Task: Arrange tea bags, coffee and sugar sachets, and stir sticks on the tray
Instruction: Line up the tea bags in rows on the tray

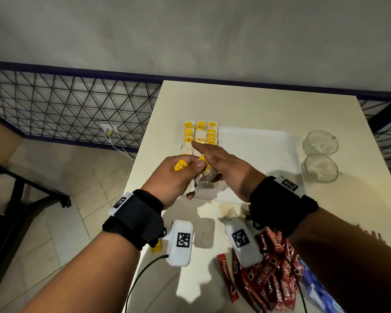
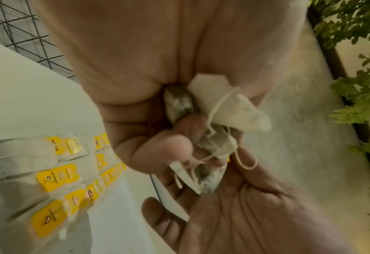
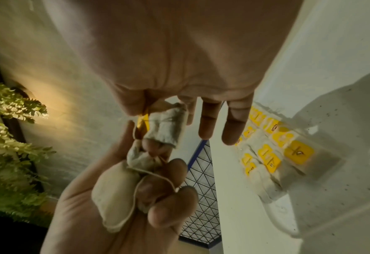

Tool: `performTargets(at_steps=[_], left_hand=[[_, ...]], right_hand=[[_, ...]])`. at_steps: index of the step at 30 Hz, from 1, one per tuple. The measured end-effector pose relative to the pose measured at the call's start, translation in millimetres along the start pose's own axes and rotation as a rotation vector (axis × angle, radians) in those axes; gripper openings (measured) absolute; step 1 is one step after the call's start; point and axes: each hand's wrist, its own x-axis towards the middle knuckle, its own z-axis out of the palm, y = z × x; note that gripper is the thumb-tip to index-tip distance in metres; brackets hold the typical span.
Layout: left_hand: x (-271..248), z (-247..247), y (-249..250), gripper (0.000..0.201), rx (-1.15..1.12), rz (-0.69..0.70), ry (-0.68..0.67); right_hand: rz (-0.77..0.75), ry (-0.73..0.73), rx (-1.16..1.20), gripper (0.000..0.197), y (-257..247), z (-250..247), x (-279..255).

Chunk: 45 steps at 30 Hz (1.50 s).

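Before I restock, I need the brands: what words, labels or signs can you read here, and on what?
"NESCAFE": on the red coffee sachets near the table's front edge.
"HONEY": seemingly on one yellow tea bag tag; blurred, not certain.
Other yellow tags in the tea bag rows on the tray: too blurred.
Square black-and-white code markers on the wrist cameras: patterns, no words.

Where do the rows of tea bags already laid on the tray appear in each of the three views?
Head: rows of tea bags at the centre, on the far left end of the white tray, just beyond the hands.
Left wrist: rows of tea bags at the lower left, beside the left hand.
Right wrist: rows of tea bags at the right, past the right hand.
Shared landmark: the yellow tags.
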Motion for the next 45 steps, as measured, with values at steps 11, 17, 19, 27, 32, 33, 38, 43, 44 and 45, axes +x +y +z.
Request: performTargets(at_steps=[11,17,19,27,32,33,38,43,44,45], left_hand=[[1.6,-24.6,5.2,0.018,0.587,-0.046,0.030],[10.5,-39.5,-11.3,0.013,0.905,-0.080,-0.065],[15.0,-45.4,-17.7,0.010,0.939,-0.119,-0.079],[35.1,-71.0,-46.2,0.009,0.959,-0.180,-0.033],[42.5,-77.1,-59.8,0.010,0.938,-0.194,-0.048],[41.6,-77.2,-61.8,0.010,0.932,-0.203,-0.049],[42.4,-81.4,-68.8,0.019,0.900,-0.239,-0.034],[40.3,-80.7,-69.8,0.020,0.865,-0.251,-0.010],[39.4,-80.2,-69.1,0.019,0.857,-0.243,-0.007],[38.7,-79.3,-68.5,0.017,0.850,-0.236,-0.006]], right_hand=[[-0.012,0.080,-0.308,0.010,10.6,-0.3,6.1],[-0.003,-0.013,-0.631,0.017,15.2,5.2,27.4],[0.032,-0.051,-0.710,0.017,21.6,2.9,37.9],[0.227,-0.092,-0.829,0.022,56.2,0.9,70.7],[0.281,-0.162,-0.944,0.025,74.2,8.8,84.6],[0.301,-0.146,-0.957,0.025,77.3,9.3,86.2],[0.331,-0.094,-0.993,0.026,87.9,9.8,97.4],[0.317,-0.008,-0.991,0.021,92.0,8.0,102.7],[0.317,0.001,-0.988,0.020,92.7,7.5,103.4],[0.315,0.005,-0.985,0.019,93.4,7.1,103.8]])
